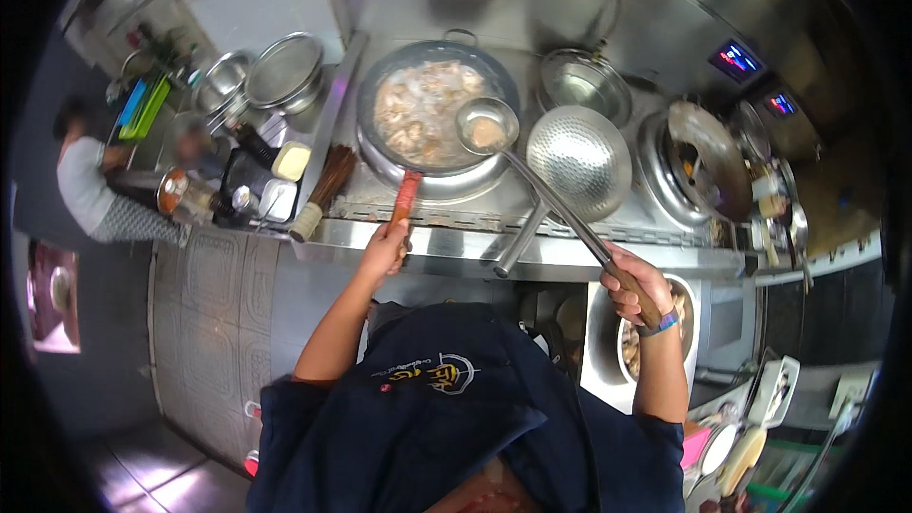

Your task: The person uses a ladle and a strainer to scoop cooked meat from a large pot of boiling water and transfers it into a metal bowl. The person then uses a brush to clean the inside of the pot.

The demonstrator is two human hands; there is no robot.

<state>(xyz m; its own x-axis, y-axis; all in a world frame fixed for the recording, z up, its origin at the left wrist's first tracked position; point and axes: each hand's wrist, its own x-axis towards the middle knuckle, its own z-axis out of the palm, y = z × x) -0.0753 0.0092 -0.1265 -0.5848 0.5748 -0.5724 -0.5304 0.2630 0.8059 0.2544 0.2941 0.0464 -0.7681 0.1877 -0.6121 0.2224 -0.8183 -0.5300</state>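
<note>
A dark wok (365,103) sits on a round metal burner ring at the centre of the steel range, with pale chunks of food in cloudy liquid (420,103). My left hand (387,249) is closed round the wok's handle, which has a red wrapping (406,192). In my right hand (634,281) is the wooden grip of a long steel ladle (499,114); its bowl is over the right part of the wok and holds some brownish liquid. Just right of the ladle's bowl lies a perforated strainer (581,160), its metal handle sticking out past the range's front edge.
Left of the wok lies a bamboo wok brush (331,182). Behind the strainer stands a metal pan (584,82); farther right, another wok (705,149) leans on a burner. Sieves (285,71) and seasoning containers (278,199) fill the left counter. A person (92,185) stands at far left.
</note>
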